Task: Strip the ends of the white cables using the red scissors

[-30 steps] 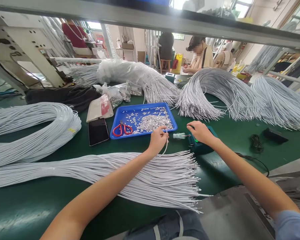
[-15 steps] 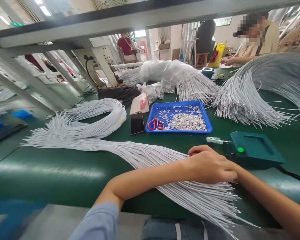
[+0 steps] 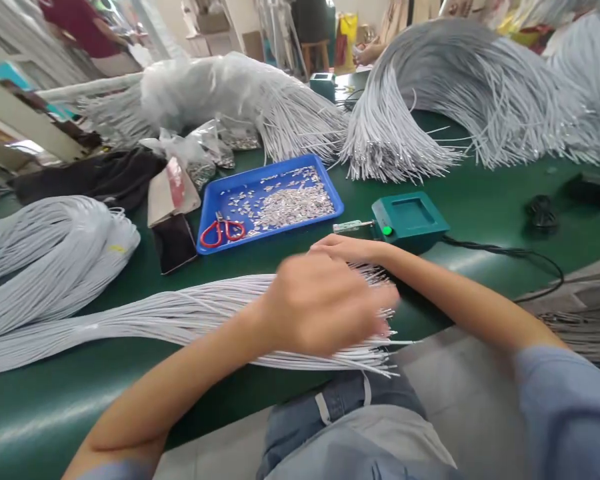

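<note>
A bundle of white-grey cables (image 3: 180, 308) lies across the bench, its trimmed ends pointing right. Above these ends is my left hand (image 3: 325, 303), smeared by motion, with curled fingers whose grip I cannot make out. Behind it, my right hand (image 3: 344, 248) rests at the far side of the same bundle near the ends; its fingertips are mostly hidden by the left hand. Just beyond the right hand sits a green device (image 3: 413, 217) with a lit green button and a clear-handled tool (image 3: 353, 226) at its left side.
A blue tray (image 3: 207, 207) holds small metal pieces (image 3: 295, 205) and red-handled scissors (image 3: 223, 230). A dark phone (image 3: 174, 243) lies left of it. Coiled cables (image 3: 65, 247) are at left, wrapped cables (image 3: 205, 87) and a large bundle (image 3: 380, 140) behind. A person's hand (image 3: 370, 53) shows at the back.
The view has swung right and down. My left hand has lifted and blurred above the cable ends, and my right hand now shows more on the far side of the bundle.
</note>
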Tool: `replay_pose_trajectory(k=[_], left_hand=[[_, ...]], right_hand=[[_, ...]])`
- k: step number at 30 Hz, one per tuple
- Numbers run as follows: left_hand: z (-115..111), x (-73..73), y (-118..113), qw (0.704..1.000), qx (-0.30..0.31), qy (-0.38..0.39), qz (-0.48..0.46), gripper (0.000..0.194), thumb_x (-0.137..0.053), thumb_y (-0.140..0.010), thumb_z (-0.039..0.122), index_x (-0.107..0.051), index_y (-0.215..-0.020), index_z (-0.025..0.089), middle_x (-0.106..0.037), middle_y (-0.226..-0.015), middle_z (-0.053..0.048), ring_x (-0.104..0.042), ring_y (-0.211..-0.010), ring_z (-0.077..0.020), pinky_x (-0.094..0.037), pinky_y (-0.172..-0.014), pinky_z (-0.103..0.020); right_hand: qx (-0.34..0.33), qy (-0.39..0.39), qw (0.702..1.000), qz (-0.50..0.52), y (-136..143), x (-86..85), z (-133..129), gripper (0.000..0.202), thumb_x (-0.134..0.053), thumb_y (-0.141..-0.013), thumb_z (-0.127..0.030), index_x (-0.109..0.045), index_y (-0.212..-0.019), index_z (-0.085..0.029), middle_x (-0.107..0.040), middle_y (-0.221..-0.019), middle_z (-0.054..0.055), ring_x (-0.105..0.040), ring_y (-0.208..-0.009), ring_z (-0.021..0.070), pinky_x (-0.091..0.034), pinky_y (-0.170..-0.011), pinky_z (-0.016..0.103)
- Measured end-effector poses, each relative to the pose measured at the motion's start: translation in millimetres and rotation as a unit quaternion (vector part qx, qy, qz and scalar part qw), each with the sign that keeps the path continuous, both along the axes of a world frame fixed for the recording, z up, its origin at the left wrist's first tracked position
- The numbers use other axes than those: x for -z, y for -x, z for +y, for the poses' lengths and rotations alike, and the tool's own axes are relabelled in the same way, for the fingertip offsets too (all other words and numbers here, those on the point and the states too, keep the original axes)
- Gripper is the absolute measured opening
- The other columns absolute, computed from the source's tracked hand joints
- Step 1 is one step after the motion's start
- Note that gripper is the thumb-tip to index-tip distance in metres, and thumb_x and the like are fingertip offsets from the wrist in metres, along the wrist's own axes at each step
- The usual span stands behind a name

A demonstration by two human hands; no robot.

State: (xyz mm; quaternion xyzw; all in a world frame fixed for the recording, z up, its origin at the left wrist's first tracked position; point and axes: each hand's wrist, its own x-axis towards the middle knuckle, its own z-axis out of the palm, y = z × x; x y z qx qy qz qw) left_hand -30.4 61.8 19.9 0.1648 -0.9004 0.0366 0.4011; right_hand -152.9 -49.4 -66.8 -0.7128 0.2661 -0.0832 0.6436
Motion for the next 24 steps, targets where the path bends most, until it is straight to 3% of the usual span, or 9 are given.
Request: replay_pose_trajectory(k=[2, 5, 7, 10, 12, 14, 18, 24], left_hand=[[23, 9.2, 18, 0.982, 0.060, 0.044, -0.171, 0.026, -0.052, -0.093, 0.038, -0.065, -0.093, 0.015, -0.066, -0.070, -0.002, -0.062, -0.065, -0.0139, -0.049, -0.058, -0.026], [51, 28.8, 27, 0.969, 0.069, 0.016, -0.235, 0.045, -0.046, -0.092, 0.053, -0.063, -0.110, 0.015, -0.068, -0.105, -0.009, -0.062, -0.096, -0.0203, -0.051, -0.083, -0.033], [63, 43.8, 15, 0.950, 0.042, 0.012, -0.308, 0.053, -0.049, -0.090, 0.056, -0.055, -0.127, 0.019, -0.056, -0.132, -0.007, -0.051, -0.121, -0.0235, -0.041, -0.104, -0.041], [70, 66.4, -24, 0.938, -0.063, -0.058, -0.335, 0.068, -0.058, -0.082, 0.061, -0.045, -0.137, 0.022, -0.048, -0.142, -0.009, -0.041, -0.132, -0.0276, -0.027, -0.114, -0.045], [69, 79.8, -51, 0.926, -0.157, -0.118, -0.321, 0.083, -0.060, -0.080, 0.060, -0.029, -0.146, 0.020, -0.041, -0.146, -0.015, -0.037, -0.135, -0.0332, -0.029, -0.112, -0.048], [67, 89.9, -68, 0.912, -0.212, -0.160, -0.313, 0.100, -0.058, -0.076, 0.067, -0.017, -0.150, 0.016, -0.032, -0.150, -0.022, -0.036, -0.135, -0.0380, -0.035, -0.107, -0.051], [66, 97.1, -69, 0.888, -0.264, -0.196, -0.320, 0.093, -0.058, -0.077, 0.063, -0.019, -0.150, 0.022, -0.031, -0.152, -0.018, -0.035, -0.136, -0.0371, -0.030, -0.111, -0.052], [56, 92.3, -55, 0.853, -0.333, -0.206, -0.346, 0.102, -0.060, -0.069, 0.069, -0.026, -0.148, 0.013, -0.021, -0.155, -0.021, -0.019, -0.142, -0.0406, -0.013, -0.115, -0.057]], right_hand=[[0.014, -0.020, 1.000, 0.007, 1, -3.1, 0, 0.041, -0.035, -0.099, -0.036, -0.067, -0.095, -0.010, -0.069, -0.098, 0.009, -0.060, -0.086, 0.0137, -0.049, -0.080, 0.024], [0.000, -0.077, 0.997, 0.001, 4, -11.5, 1, 0.059, -0.018, -0.101, -0.047, -0.065, -0.105, -0.010, -0.067, -0.106, 0.012, -0.061, -0.094, 0.0154, -0.049, -0.085, 0.025], [-0.017, -0.088, 0.996, -0.013, 6, -16.3, 2, 0.068, -0.010, -0.100, -0.051, -0.065, -0.108, -0.011, -0.067, -0.109, 0.012, -0.061, -0.100, 0.0170, -0.048, -0.089, 0.026], [-0.006, -0.060, 0.998, -0.018, 8, -17.9, 3, 0.071, -0.013, -0.097, -0.059, -0.066, -0.105, -0.012, -0.068, -0.108, 0.012, -0.061, -0.102, 0.0197, -0.048, -0.092, 0.030], [0.007, -0.048, 0.999, -0.020, 6, -15.8, 3, 0.071, -0.017, -0.095, -0.063, -0.067, -0.101, -0.013, -0.069, -0.105, 0.012, -0.062, -0.100, 0.0207, -0.050, -0.090, 0.031], [0.013, -0.049, 0.998, -0.028, 5, -13.2, 2, 0.070, -0.020, -0.094, -0.065, -0.067, -0.098, -0.013, -0.069, -0.102, 0.013, -0.063, -0.096, 0.0205, -0.051, -0.087, 0.030], [0.023, -0.054, 0.998, -0.016, 4, -12.3, 2, 0.072, -0.019, -0.094, -0.065, -0.066, -0.098, -0.011, -0.069, -0.102, 0.014, -0.063, -0.094, 0.0202, -0.052, -0.086, 0.030], [0.025, 0.001, 0.999, -0.034, 4, -17.8, 11, 0.062, -0.025, -0.096, -0.060, -0.063, -0.104, -0.011, -0.063, -0.117, 0.016, -0.060, -0.101, 0.0224, -0.053, -0.082, 0.031]])
